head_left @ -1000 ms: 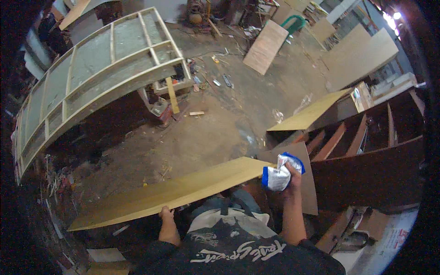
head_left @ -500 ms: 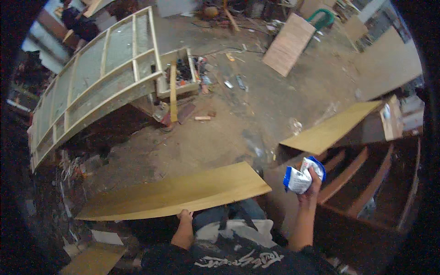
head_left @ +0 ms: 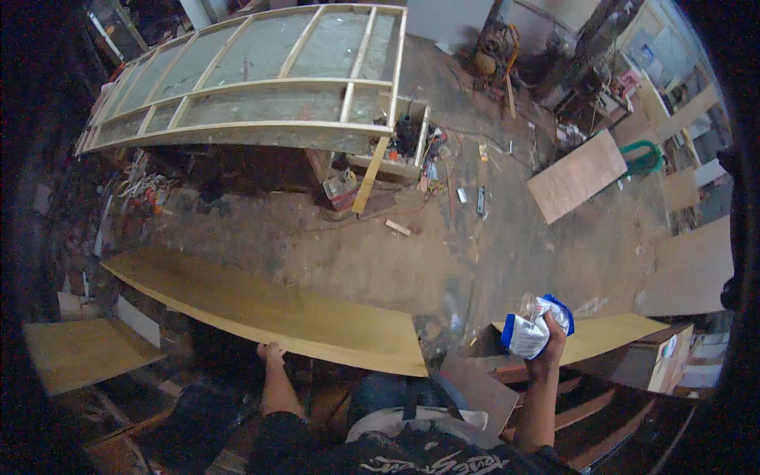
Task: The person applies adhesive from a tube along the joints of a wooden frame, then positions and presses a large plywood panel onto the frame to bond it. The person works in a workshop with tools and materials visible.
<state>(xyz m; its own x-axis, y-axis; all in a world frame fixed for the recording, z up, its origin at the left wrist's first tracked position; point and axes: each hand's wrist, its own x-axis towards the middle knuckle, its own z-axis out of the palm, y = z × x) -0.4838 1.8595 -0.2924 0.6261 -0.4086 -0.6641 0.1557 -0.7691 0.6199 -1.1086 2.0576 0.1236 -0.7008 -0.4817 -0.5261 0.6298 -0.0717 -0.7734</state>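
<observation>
left hand (head_left: pixel 271 351) curls over the near edge of a long yellow panel (head_left: pixel 301 313) at eight o'clock, likely steadying it — the right hand (head_left: pixel 556 338), at four, clutches a crumpled white-and-blue packet (head_left: pixel 529 339), perhaps kept well away from the panel. dark slatted framing (head_left: pixel 586 410) crowds four to five; farther off, a pinkish plywood sheet (head_left: pixel 578 176) sits past two and a large battened frame (head_left: pixel 267 89) blocks eleven.

Wide fisheye view from head, facing down
</observation>
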